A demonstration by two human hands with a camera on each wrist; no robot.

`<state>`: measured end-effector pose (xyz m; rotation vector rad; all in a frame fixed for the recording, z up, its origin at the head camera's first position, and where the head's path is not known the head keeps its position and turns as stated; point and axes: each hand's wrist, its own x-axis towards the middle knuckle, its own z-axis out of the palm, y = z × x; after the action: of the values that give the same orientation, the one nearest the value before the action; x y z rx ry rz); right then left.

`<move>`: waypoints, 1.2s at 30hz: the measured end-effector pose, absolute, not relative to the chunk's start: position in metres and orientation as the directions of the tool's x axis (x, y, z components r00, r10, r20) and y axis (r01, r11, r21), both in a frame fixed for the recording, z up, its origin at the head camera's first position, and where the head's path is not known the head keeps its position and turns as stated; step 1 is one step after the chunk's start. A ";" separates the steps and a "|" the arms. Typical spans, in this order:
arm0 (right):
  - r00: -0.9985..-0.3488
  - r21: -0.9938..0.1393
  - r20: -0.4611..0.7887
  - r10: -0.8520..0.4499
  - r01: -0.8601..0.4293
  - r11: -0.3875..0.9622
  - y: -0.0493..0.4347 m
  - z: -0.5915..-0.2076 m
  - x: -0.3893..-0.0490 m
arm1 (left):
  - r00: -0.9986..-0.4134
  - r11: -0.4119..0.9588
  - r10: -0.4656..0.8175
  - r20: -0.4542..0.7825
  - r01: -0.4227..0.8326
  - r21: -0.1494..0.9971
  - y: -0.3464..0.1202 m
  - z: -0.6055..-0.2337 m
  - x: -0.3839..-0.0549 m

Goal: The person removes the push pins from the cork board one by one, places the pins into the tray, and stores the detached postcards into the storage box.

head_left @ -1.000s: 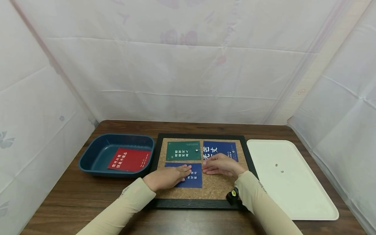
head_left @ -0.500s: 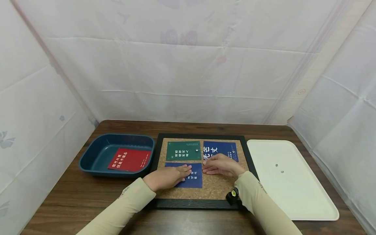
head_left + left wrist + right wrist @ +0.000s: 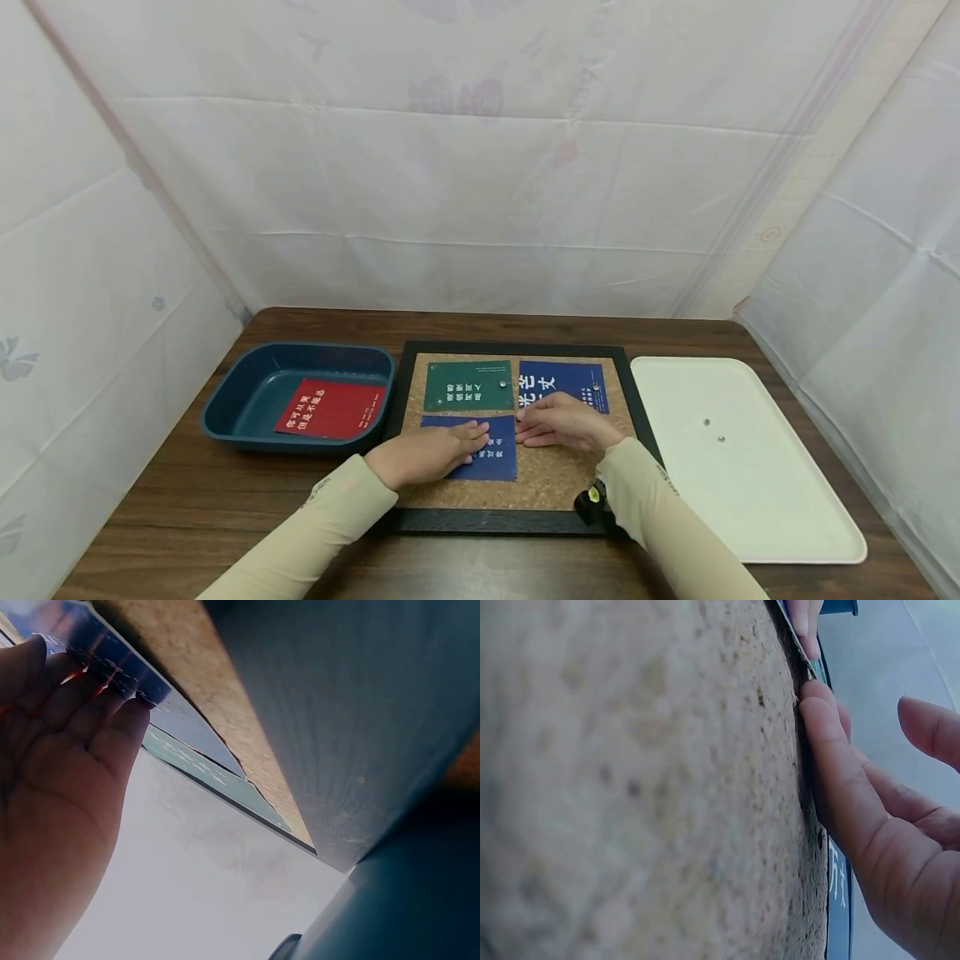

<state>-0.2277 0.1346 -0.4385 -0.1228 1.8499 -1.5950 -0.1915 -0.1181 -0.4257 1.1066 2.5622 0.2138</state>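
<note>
On the cork board [image 3: 555, 487] with a black frame, a blue card [image 3: 498, 467] lies at the lower left. My left hand [image 3: 423, 454] rests across this card with its fingers extended, covering much of it. In the left wrist view the fingertips [image 3: 139, 705] lie over the card's blue face. My right hand [image 3: 566, 423] is at the card's right edge, fingertips down by the cork. The right wrist view shows those fingers [image 3: 847, 772] extended along the board, with the thumb held apart. Above lie a green card [image 3: 468, 385] and a second blue card [image 3: 577, 379], each with a small pin.
At the left, a dark teal basin [image 3: 247, 392] holds a red card [image 3: 330, 408]. To the right stands a cream tray [image 3: 757, 492] with two small pins [image 3: 712, 430] on it. All stand on a brown wooden table [image 3: 172, 508], with white sheeting [image 3: 480, 183] behind.
Both hands keep almost the same place on the board. The right wrist has shifted very slightly; the cards, basin and tray have not moved.
</note>
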 end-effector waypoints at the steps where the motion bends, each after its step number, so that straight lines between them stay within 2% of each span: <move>1: -0.763 -0.903 -0.429 -0.484 0.354 0.243 0.134 -0.438 -0.228 | -0.638 0.684 0.729 -0.249 0.678 0.268 -0.118 -0.426 -0.192; 10: -0.756 -0.897 -0.442 -0.482 0.379 0.229 0.130 -0.439 -0.226 | -0.655 0.705 0.709 -0.263 0.642 0.301 -0.118 -0.426 -0.190; 36: -0.760 -0.884 -0.465 -0.455 0.372 0.281 0.115 -0.434 -0.222 | -0.642 0.692 0.722 -0.259 0.661 0.290 -0.118 -0.426 -0.191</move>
<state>-0.2217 0.1152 -0.4340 -0.0745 1.8745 -1.5542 -0.1915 -0.1178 -0.4258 1.0831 2.5505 0.2389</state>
